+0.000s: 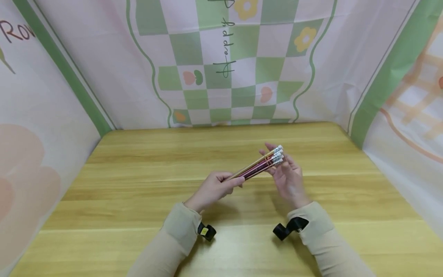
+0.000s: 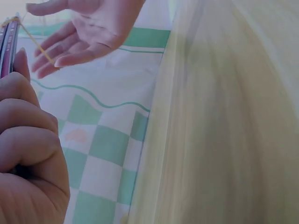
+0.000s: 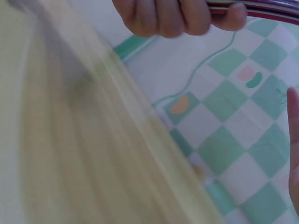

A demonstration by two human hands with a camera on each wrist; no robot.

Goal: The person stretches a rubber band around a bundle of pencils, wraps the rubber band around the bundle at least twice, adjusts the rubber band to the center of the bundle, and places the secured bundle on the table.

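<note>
My left hand (image 1: 218, 188) grips a bundle of pencils (image 1: 254, 168) near its lower left end. The pencils slant up to the right, white eraser ends uppermost, some dark red and others light. Just below the erasers, a thin orange rubber band (image 1: 268, 161) circles the bundle. My right hand (image 1: 288, 181) is beside the eraser ends, its fingers spread. In the left wrist view, a stretched strand of the rubber band (image 2: 36, 43) runs from the pencils to the fingers of the right hand (image 2: 88, 35). The pencils' far ends are hidden by the left hand.
A wood-grain table (image 1: 138, 161) lies beneath both hands. Behind it hangs a green-and-white checked cloth (image 1: 218, 92), and printed cloth walls stand at both sides. Black wrist cameras sit at the left cuff (image 1: 181, 223) and the right cuff (image 1: 311, 221).
</note>
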